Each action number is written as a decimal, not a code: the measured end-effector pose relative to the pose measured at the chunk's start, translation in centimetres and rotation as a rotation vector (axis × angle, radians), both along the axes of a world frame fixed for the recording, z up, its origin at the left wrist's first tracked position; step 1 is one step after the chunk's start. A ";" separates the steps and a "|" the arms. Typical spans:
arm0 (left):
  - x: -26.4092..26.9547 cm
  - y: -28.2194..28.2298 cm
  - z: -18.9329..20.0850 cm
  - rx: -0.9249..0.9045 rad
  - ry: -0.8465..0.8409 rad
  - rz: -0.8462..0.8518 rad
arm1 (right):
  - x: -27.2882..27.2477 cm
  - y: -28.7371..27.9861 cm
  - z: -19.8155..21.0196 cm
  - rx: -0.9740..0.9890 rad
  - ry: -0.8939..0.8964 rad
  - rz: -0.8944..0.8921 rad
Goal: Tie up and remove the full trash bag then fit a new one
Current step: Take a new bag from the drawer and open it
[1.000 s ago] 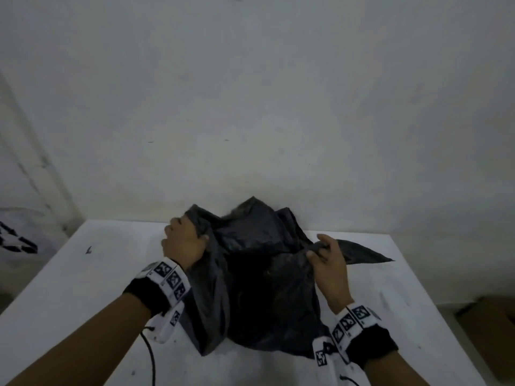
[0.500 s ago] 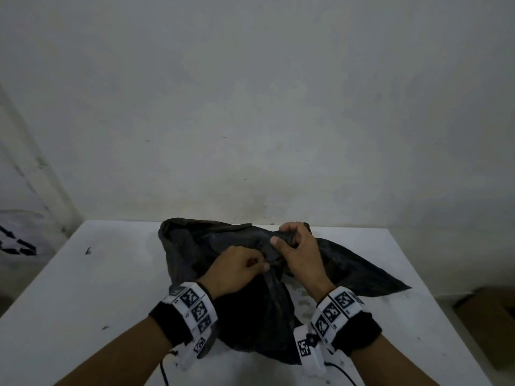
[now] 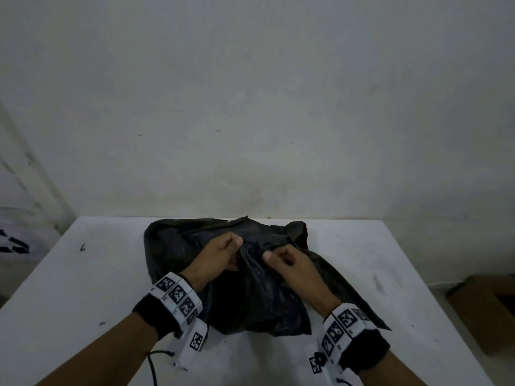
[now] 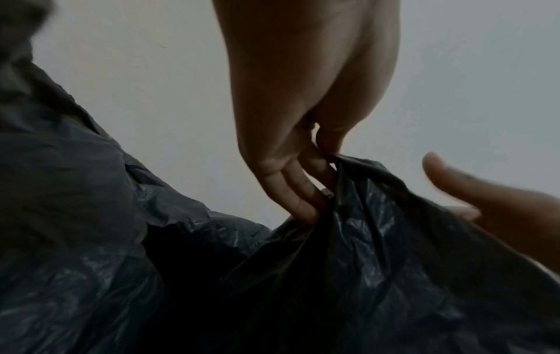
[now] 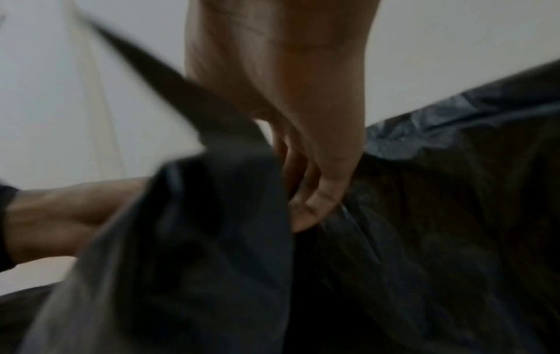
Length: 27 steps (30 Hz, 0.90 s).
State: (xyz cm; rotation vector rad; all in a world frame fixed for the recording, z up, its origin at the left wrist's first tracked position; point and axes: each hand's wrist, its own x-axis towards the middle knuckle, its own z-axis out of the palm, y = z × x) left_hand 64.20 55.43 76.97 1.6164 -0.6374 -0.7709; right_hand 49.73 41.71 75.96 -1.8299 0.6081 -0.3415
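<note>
A black plastic trash bag [image 3: 250, 302] lies crumpled and mostly flat on the white table [image 3: 83, 302]. My left hand [image 3: 223, 254] pinches a raised fold of the bag [image 4: 363, 239] near its middle; in the left wrist view the fingers [image 4: 297, 191] curl onto the plastic. My right hand [image 3: 284, 260] sits just right of it with fingers curled on the same gathered fold, and in the blurred right wrist view its fingers [image 5: 315, 198] press into the bag [image 5: 424, 239]. The two hands are a few centimetres apart. No bin is in view.
The table stands against a plain white wall [image 3: 250, 107]. A brown cardboard box [image 3: 485, 310] sits on the floor off the table's right edge. A white sack with black markings [image 3: 14, 240] lies at the far left. Small dark specks [image 3: 82, 247] mark the tabletop.
The hands came together from the bag's outer edges to its middle, and the bag dropped flatter onto the table. Since half a second ago the left hand moved up beside the right.
</note>
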 end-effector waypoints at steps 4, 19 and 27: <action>0.0 0.1 -0.5 0.029 -0.035 0.037 | -0.8 0.2 -1.2 -0.069 0.058 0.110; 3.0 1.8 -6.2 0.296 -0.643 0.227 | -7.1 -4.1 -4.5 -0.068 0.413 -0.315; 6.4 10.0 -11.0 0.963 -0.501 0.431 | -7.3 -2.2 -3.8 -0.423 0.199 -0.437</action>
